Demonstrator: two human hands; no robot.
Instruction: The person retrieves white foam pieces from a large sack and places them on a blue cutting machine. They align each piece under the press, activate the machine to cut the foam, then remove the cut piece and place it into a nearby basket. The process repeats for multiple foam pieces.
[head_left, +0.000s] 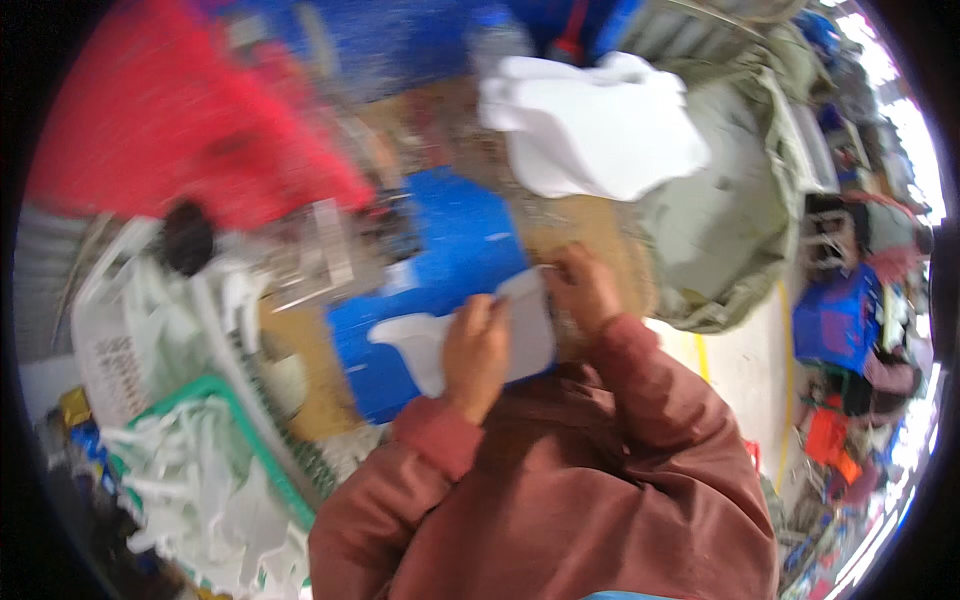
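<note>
A thin white sheet piece with a curved, cut outline lies over a blue board in front of me. My left hand is on the middle of the piece, its fingers bent and close together, gripping it. My right hand pinches the far right edge of the same piece, beside the board's right side. Motion blur hides exactly how the fingertips meet the sheet. Beyond my hands rests a pile of similar white shaped sheets.
A red sheet-like cover and a blurred metal fixture stand at the upper left. A green-rimmed basket of white scraps is at lower left. An open grey-green fabric sack adjoins the table's right side. A clear bottle stands at the back.
</note>
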